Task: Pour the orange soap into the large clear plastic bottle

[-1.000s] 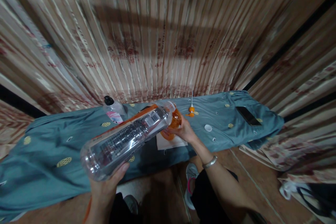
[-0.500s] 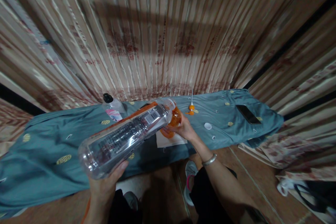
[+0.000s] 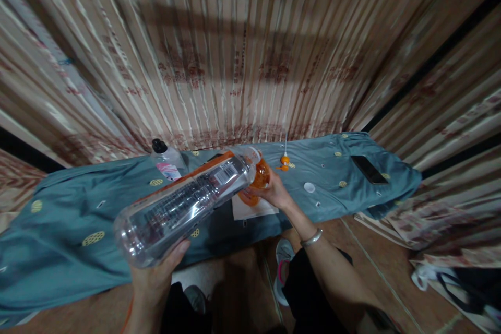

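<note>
Bottle (image 3: 188, 209), clear, cupped near its base by the left hand (image 3: 155, 271), slants lengthwise rightward over teal cloth (image 3: 332, 201) — neck at the top of the orange bottle (image 3: 260, 173) the right hand (image 3: 277, 193) grips.

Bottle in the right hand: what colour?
That bottle is see-through orange; the head view shows it best.

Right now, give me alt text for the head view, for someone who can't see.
The left hand holds a large clear bottle slanted, its neck at the top of an orange bottle in the right hand. On a teal cloth lie an orange pump top and a dark phone.
</note>
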Available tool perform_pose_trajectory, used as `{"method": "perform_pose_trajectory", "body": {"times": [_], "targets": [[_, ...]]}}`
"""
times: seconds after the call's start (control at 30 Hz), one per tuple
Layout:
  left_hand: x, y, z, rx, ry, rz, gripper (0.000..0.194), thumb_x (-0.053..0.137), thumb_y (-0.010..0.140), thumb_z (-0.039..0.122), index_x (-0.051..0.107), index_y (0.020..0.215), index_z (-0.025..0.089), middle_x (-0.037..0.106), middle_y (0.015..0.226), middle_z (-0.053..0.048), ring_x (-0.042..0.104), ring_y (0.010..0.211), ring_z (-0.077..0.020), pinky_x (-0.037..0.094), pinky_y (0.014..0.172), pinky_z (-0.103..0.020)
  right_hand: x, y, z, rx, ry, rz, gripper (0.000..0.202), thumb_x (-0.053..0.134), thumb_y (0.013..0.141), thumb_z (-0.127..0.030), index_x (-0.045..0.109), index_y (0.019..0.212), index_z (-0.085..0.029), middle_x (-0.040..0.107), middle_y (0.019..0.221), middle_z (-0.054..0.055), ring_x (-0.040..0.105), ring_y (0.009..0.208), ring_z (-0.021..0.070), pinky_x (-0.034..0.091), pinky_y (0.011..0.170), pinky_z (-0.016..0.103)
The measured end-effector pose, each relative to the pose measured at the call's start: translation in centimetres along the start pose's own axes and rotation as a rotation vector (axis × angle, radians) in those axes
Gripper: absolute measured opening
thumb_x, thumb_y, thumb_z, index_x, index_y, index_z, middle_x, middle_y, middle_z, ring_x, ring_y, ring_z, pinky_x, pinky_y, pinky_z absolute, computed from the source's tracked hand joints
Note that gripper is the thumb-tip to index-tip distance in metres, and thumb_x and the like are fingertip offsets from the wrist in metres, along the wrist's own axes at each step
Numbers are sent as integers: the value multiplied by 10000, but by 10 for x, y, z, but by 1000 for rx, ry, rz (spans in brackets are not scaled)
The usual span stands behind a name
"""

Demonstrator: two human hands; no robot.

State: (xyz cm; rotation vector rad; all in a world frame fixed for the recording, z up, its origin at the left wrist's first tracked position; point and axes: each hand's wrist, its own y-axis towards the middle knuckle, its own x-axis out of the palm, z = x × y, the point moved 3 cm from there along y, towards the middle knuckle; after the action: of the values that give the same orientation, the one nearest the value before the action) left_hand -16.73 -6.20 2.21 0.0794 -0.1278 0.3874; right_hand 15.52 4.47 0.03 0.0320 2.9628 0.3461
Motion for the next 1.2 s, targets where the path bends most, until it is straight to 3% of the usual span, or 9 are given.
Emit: {"method": "perform_pose_trajectory", "body": {"times": [0.43,0.8,0.93,1.2], "targets": [[0,-2,2,-20,19,2,482,1047,468,307,797,869,213,840,836,-63,805,706,-292,707,659,-389,-1,-1,-4,11,0,2,811,1018,612,-443,644,1302,-240,796,1258,76,758,1169,318,567,1114,472],[4,-3,7,38,18,-11,423,1045,482,319,793,806,215,835,799,-58,797,678,-271,696,648,-351,-1,-1,-5,25,-6,6,834,1027,591,-420,670,1325,-249,798,1246,64,749,1165,322,574,1094,466],[4,-4,7,33,-30,-6,469,1047,470,248,789,861,221,833,805,-31,785,679,-232,685,653,-306,-1,-1,-6,22,20,-7,858,1033,586,-440,664,1338,-251,788,1273,71,737,1203,328,563,1117,477],[0,-4,2,-24,62,-2,486,1035,481,316,744,863,238,814,785,-23,798,708,-281,708,659,-381,0,0,-1,6,18,7,865,1034,589,-418,650,1345,-244,792,1269,79,749,1178,319,561,1127,483]]}}
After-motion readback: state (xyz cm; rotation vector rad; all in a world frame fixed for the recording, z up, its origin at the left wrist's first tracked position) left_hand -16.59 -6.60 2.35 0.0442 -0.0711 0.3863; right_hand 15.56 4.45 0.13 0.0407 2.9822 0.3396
